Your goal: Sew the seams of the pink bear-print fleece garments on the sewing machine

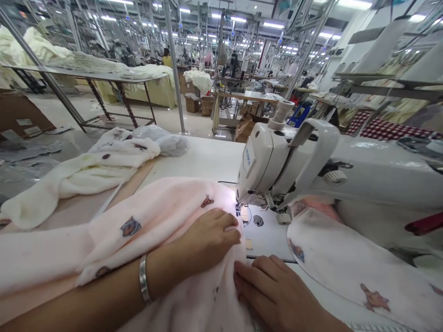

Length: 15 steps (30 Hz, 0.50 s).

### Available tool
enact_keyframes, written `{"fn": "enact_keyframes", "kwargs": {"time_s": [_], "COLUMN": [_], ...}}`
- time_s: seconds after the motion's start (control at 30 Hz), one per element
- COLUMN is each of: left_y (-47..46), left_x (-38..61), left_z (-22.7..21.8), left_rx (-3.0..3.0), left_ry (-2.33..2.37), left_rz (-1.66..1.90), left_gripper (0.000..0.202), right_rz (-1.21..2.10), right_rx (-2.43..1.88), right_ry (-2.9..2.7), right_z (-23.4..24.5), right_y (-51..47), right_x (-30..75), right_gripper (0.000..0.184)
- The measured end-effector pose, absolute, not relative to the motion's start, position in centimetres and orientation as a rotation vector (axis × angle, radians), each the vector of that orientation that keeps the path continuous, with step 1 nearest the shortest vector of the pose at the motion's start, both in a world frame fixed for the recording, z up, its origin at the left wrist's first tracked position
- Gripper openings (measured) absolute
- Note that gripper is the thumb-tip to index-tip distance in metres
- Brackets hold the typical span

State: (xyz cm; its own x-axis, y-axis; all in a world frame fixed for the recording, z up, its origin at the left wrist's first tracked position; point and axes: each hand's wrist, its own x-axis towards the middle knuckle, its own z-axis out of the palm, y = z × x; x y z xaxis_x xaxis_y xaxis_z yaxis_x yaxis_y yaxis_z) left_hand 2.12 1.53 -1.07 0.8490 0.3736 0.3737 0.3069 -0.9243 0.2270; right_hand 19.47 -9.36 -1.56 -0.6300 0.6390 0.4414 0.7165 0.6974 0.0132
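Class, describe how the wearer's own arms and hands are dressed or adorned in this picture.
Both the left hand and the right hand are ungloved, with no rings to be seen. A silver-coloured, band-like bracelet circles the left wrist; any engraving is too small to tell. No sleeve shows on either arm.

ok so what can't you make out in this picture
Head view: pink cloth under the left hand, hidden by that hand.
Head view: far end of the sewing machine, cut off by right edge.
Head view: any figures on the marked strip, too small to read.
Head view: what the person in yellow is doing, too small.
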Motion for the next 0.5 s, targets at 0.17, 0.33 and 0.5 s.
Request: {"fn": "enact_keyframes", "kwargs": {"time_s": [0.17, 0.33, 0.5], "left_y": [3.7, 6.2, 6.9], "left_x": [2.6, 3.1, 3.4], "left_z": [-0.3, -0.1, 0.2], "left_rx": [2.868, 2.889, 2.895], "left_ry": [0.574, 0.615, 0.667], "left_rz": [0.587, 0.631, 0.598], "left_gripper": [0.021, 0.045, 0.026], "right_rz": [-0.220, -0.257, -0.148], "right_rx": [-1.109, -1.142, -1.167], "right_ry": [-2.529, -2.520, -2.459], "right_z": [-1.2, -1.3, -1.3], "right_y": [-7.9, -5.6, -4.9], "right_x": [19.8, 20.0, 20.4], "right_gripper": [0.019, 0.020, 0.019]}}
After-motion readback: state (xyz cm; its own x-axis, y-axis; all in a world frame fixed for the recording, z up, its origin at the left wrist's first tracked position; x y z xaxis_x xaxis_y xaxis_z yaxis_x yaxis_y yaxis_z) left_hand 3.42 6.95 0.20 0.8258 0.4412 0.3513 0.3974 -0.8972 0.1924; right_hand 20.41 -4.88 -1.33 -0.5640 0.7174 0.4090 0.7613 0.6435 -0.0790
